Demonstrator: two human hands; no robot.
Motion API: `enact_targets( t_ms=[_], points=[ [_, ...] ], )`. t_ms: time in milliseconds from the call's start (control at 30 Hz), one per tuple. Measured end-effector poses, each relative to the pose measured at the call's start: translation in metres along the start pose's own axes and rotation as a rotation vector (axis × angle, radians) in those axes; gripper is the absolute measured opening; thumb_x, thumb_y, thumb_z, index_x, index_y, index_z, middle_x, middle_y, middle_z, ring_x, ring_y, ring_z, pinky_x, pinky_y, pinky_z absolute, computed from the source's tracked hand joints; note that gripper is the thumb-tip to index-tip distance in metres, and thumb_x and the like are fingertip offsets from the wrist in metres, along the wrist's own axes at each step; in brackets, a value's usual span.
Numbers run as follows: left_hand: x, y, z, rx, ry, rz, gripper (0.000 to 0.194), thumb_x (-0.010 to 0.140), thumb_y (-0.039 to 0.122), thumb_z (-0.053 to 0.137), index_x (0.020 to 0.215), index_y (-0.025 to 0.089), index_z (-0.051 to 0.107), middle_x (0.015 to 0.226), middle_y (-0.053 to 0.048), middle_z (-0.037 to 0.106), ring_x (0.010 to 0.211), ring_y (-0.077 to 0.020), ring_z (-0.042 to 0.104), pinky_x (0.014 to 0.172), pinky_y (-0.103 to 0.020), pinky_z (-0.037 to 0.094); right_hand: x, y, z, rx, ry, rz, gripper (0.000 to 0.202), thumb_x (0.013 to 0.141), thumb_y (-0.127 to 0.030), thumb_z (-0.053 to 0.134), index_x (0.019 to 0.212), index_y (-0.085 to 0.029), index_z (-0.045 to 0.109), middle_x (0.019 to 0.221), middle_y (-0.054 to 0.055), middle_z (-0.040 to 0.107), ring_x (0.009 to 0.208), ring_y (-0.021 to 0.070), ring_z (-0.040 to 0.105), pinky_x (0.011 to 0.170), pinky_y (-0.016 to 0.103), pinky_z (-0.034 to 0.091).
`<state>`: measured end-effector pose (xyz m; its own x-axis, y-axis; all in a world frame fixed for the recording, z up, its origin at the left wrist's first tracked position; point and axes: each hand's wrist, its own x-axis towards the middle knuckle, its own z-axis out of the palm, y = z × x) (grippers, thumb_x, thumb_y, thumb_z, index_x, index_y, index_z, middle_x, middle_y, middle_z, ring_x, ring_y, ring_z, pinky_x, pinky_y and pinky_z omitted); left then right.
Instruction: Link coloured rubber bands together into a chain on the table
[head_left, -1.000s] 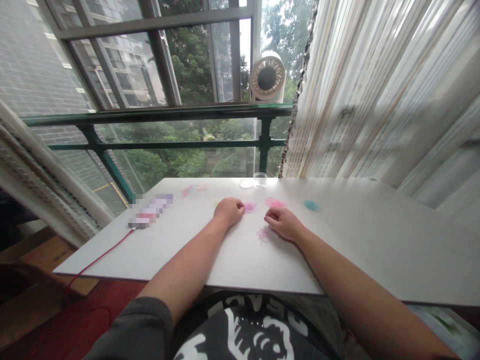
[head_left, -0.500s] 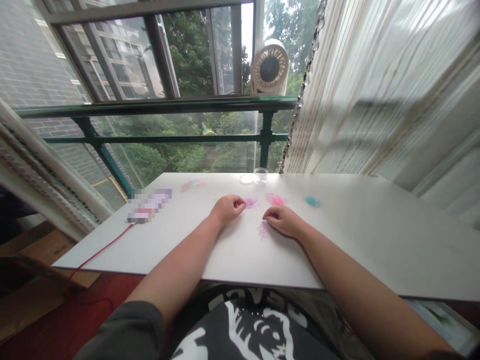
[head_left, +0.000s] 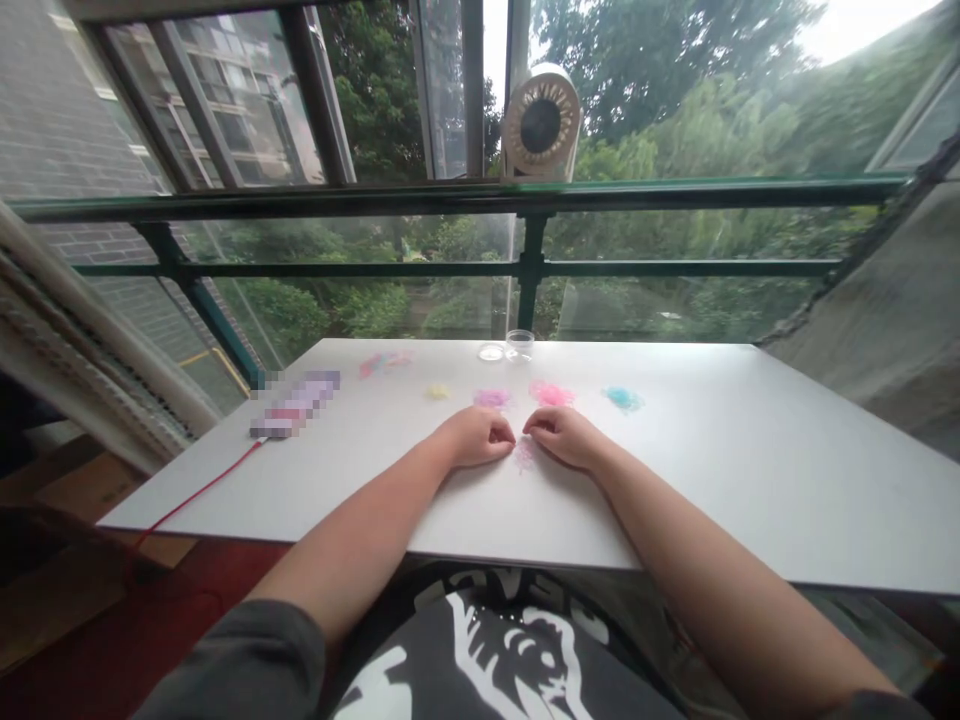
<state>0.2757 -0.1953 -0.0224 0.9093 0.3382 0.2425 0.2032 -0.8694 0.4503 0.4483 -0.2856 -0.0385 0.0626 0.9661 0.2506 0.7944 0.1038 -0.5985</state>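
My left hand (head_left: pixel 484 436) rests on the white table (head_left: pixel 337 490), fingers curled to a pinch at the left edge of a small pink-purple heap (head_left: pixel 525 457) of thin, band-like pieces. Just across that heap, my right hand (head_left: pixel 562 437) is also pinched; what either hand holds, if anything, is too small to make out. Beyond them lie loose piles of similar fine pieces: a yellow pile (head_left: pixel 438 392), a purple pile (head_left: pixel 492 398), a pink pile (head_left: pixel 551 393) and a teal pile (head_left: pixel 623 398).
A mixed-colour pile (head_left: pixel 385 363) lies at the back left. At the far edge stand a clear round jar (head_left: pixel 520 346) and its lid (head_left: pixel 491 353). A blurred-out device (head_left: pixel 296 404) with a red cable (head_left: pixel 202 488) lies left. A fan (head_left: pixel 541 125) stands by the green railing (head_left: pixel 360 203).
My left hand has moved from the purple pile toward me and right, to the small mixed heap. My right hand stays nearly in place. The curtain at right has blown aside.
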Motion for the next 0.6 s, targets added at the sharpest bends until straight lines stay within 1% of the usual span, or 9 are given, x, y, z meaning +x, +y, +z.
enact_targets(
  t_ms=[200, 300, 467, 600],
  points=[
    [-0.0011, 0.0015, 0.0004, 0.041, 0.006, -0.009, 0.016, 0.068, 0.025, 0.055, 0.072, 0.019, 0.069, 0.068, -0.001, 0.065, 0.062, -0.0125, 0.053, 0.058, -0.021, 0.038, 0.0002, -0.0016, 0.0000, -0.005, 0.001, 0.007, 0.022, 0.070, -0.015, 0.047, 0.075, -0.018, 0.068, 0.069, 0.002, 0.066, 0.062, 0.0132, 0.054, 0.060, 0.023, 0.040],
    [-0.0021, 0.0008, 0.0010, 0.053, 0.004, -0.026, 0.016, 0.068, 0.025, 0.054, 0.073, 0.019, 0.068, 0.068, -0.001, 0.064, 0.060, -0.0122, 0.052, 0.056, -0.021, 0.037, 0.0002, -0.0033, -0.0003, -0.003, -0.007, 0.009, 0.023, 0.070, -0.014, 0.047, 0.075, -0.018, 0.068, 0.072, 0.003, 0.067, 0.063, 0.0134, 0.055, 0.061, 0.023, 0.040],
    [-0.0025, 0.0000, 0.0028, 0.075, 0.005, -0.053, 0.015, 0.069, 0.026, 0.053, 0.073, 0.018, 0.066, 0.069, -0.002, 0.063, 0.059, -0.0121, 0.051, 0.056, -0.021, 0.037, -0.0001, -0.0057, -0.0014, -0.008, -0.009, 0.020, 0.023, 0.069, -0.014, 0.047, 0.076, -0.017, 0.069, 0.071, 0.003, 0.067, 0.063, 0.0132, 0.055, 0.060, 0.023, 0.040],
    [-0.0028, 0.0001, 0.0033, 0.112, -0.004, -0.058, 0.016, 0.072, 0.027, 0.051, 0.076, 0.017, 0.064, 0.072, -0.002, 0.063, 0.062, -0.0124, 0.051, 0.057, -0.021, 0.037, -0.0006, -0.0073, -0.0027, -0.014, -0.021, 0.016, 0.023, 0.069, -0.014, 0.047, 0.076, -0.016, 0.069, 0.069, 0.003, 0.066, 0.060, 0.0121, 0.053, 0.058, 0.022, 0.039]
  ],
)
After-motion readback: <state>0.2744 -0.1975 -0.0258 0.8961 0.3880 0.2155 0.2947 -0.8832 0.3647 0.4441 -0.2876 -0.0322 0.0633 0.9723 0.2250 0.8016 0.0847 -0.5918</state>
